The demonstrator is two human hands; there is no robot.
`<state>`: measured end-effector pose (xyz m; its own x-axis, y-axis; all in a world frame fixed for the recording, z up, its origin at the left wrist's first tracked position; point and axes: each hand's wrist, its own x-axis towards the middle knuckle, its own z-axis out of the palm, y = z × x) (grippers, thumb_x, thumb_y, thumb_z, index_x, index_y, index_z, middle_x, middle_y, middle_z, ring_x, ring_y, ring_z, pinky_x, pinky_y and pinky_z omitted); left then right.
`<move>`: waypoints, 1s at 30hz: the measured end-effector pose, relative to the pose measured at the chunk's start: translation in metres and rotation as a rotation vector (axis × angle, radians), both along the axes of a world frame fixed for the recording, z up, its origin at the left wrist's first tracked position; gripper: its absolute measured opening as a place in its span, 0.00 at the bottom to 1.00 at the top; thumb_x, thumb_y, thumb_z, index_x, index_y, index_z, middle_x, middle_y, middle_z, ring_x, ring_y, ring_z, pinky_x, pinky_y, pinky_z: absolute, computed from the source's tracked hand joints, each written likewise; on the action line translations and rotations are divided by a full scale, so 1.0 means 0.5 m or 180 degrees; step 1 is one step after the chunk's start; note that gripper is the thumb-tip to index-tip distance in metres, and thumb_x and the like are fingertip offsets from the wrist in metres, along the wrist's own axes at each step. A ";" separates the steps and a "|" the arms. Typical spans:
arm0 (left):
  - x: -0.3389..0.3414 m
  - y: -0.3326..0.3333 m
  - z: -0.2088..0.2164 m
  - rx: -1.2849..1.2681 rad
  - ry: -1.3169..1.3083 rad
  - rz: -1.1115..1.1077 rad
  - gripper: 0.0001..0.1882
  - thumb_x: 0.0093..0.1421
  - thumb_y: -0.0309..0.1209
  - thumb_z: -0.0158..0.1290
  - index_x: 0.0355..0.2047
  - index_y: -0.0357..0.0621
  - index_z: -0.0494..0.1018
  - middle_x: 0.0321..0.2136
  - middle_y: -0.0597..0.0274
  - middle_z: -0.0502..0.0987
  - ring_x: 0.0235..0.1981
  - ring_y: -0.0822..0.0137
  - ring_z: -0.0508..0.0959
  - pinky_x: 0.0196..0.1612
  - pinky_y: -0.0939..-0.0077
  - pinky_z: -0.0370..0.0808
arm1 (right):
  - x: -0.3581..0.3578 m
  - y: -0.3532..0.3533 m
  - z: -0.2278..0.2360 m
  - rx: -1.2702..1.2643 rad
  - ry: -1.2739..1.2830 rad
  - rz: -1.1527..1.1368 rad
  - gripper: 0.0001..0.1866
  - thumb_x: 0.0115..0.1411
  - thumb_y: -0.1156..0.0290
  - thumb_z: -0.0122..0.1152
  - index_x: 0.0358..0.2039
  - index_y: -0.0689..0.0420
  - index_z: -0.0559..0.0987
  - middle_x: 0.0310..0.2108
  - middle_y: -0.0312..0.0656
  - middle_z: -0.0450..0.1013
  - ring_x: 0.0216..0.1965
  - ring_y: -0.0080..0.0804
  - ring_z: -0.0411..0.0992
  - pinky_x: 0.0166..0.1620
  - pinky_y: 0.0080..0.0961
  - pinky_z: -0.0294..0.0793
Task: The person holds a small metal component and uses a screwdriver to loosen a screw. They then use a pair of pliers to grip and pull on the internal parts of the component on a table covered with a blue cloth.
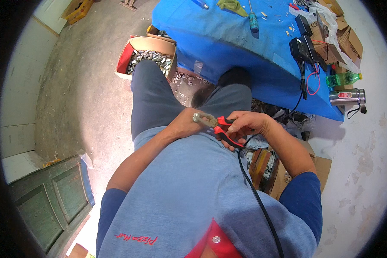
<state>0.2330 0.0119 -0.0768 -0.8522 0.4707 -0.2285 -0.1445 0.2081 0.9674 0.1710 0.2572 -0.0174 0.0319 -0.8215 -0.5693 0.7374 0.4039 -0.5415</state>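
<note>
My right hand [248, 124] is wrapped round the red-and-black handles of a pair of pliers [223, 121], above my lap. The handles are spread apart, and the jaws point left toward my left hand [185, 123]. That hand is closed right beside the jaws, its fingers mostly hidden behind its back. A small shiny metal piece [196, 117] shows at the tip of the jaws, against the left hand; its kind is too small to tell. A black cable [262, 200] runs down over my shirt from near the right hand.
Ahead stands a table under a blue cloth [193, 26], bearing a screwdriver [253, 21], black power adapters [300, 48], a green bottle [344, 79] and a steel flask [347, 97]. By my left knee, a cardboard box [119, 74] holds many small metal pieces. Another carton [321, 172] sits at right.
</note>
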 end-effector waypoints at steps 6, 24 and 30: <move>0.000 -0.001 -0.018 0.0299 -0.0174 0.0133 0.07 0.59 0.26 0.55 0.34 0.35 0.80 0.26 0.67 0.79 0.29 0.78 0.73 0.33 0.76 0.72 | 0.019 -0.020 -0.014 0.0281 0.0933 0.0138 0.22 0.57 0.60 0.63 0.43 0.68 0.78 0.32 0.45 0.78 0.27 0.27 0.75 0.32 0.23 0.74; 0.001 0.001 -0.008 0.0299 0.0014 0.0272 0.10 0.64 0.28 0.52 0.31 0.33 0.77 0.23 0.71 0.74 0.27 0.80 0.68 0.29 0.77 0.68 | -0.011 0.011 0.015 0.0128 0.0155 0.0093 0.31 0.54 0.62 0.66 0.51 0.75 0.72 0.43 0.63 0.77 0.42 0.49 0.80 0.28 0.29 0.86; 0.003 0.004 -0.023 0.0164 -0.0024 0.0337 0.08 0.63 0.26 0.53 0.31 0.33 0.78 0.22 0.71 0.74 0.27 0.80 0.69 0.29 0.78 0.68 | -0.018 0.013 -0.007 0.0000 -0.0071 0.0078 0.28 0.56 0.65 0.63 0.50 0.75 0.72 0.42 0.64 0.76 0.42 0.51 0.80 0.27 0.34 0.86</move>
